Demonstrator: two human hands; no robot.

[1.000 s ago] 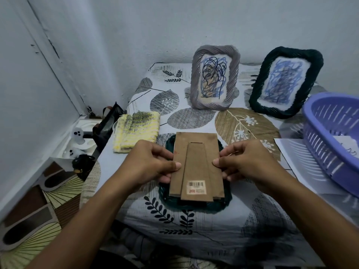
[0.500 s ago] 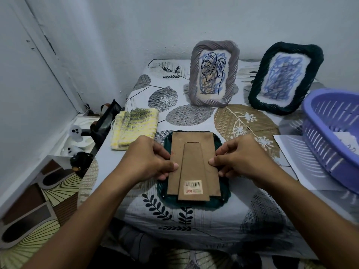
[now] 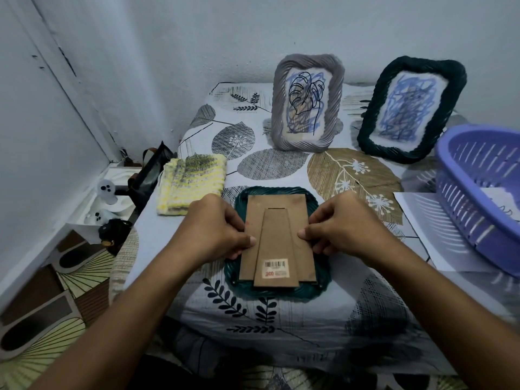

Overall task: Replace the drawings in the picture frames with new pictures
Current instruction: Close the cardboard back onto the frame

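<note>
A dark green frame lies face down on the leaf-print cloth in front of me. Its brown cardboard back, with a stand flap and a barcode sticker, sits in the frame's recess. My left hand holds the back's left edge, thumb on top and fingers curled under it. On the right edge my right hand holds it the same way. Behind stand a grey frame with a leaf drawing over blue scribble and a dark green frame with a blue scribble.
A purple plastic basket with paper inside sits at the right, on a white sheet. A yellow knitted cloth lies left of the frame. Beyond the table's left edge are a black bag and small white figures.
The cardboard back, held up at a tilt a second ago, has come down into the face-down frame. Both hands stay on its side edges.
</note>
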